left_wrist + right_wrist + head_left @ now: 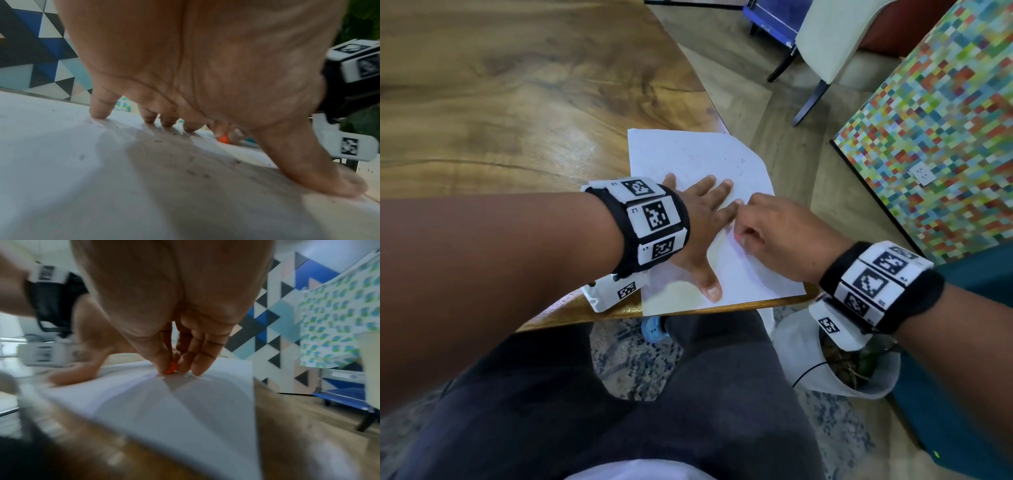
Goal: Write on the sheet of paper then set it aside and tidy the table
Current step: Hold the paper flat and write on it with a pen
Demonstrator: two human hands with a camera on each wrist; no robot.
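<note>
A white sheet of paper (688, 154) with faint dark marks lies at the near right corner of the wooden table (517, 120), its far right corner hanging over the edge. My left hand (709, 233) presses flat on the sheet, fingers spread; the left wrist view shows its fingertips (100, 112) and thumb touching the paper (82, 178). Just to its right, my right hand (743, 233) pinches a small orange writing stub (171, 368) between thumb and fingers, its tip on the paper (164, 410). The stub (224, 139) also shows past my left fingers.
Off the table's right edge are a pale chair (835, 41), a multicoloured mosaic panel (945, 137) and a blue cart (767, 17). A white plant pot (842, 370) stands on the floor below my right wrist. My legs (619, 394) are under the near edge.
</note>
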